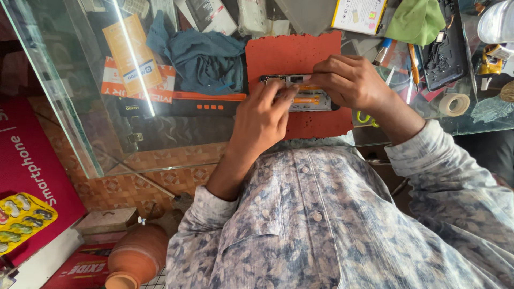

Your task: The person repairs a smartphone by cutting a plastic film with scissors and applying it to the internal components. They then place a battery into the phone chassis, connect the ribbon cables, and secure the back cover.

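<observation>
Both hands work over an opened phone (305, 96) that lies flat on a red mat (300, 53) on the glass bench (64, 85). Left hand (262, 115) comes in from the near side, its fingers curled and the fingertips (286, 92) pressed down on the phone's left half; whether they pinch a small part cannot be told. Right hand (348, 80) arches over the phone's right half from the far right, fingers bent and closed down on its upper edge, steadying it. Orange strips show inside the phone between the two hands.

Just left of the mat a crumpled blue cloth (206, 59) lies on the glass, and beneath the glass a dark box with orange trim (182, 104) sits beside an orange-and-white packet (131, 56). To the far right lie a green cloth (417, 21), a dark phone frame (447, 51), an orange-handled tool (412, 59) and a roll of tape (454, 104). Yellow scissor handles (365, 119) peek out near the right wrist. On the floor at near left stands a clay pot (136, 257), with a yellow tray of oval pieces (21, 219) further left.
</observation>
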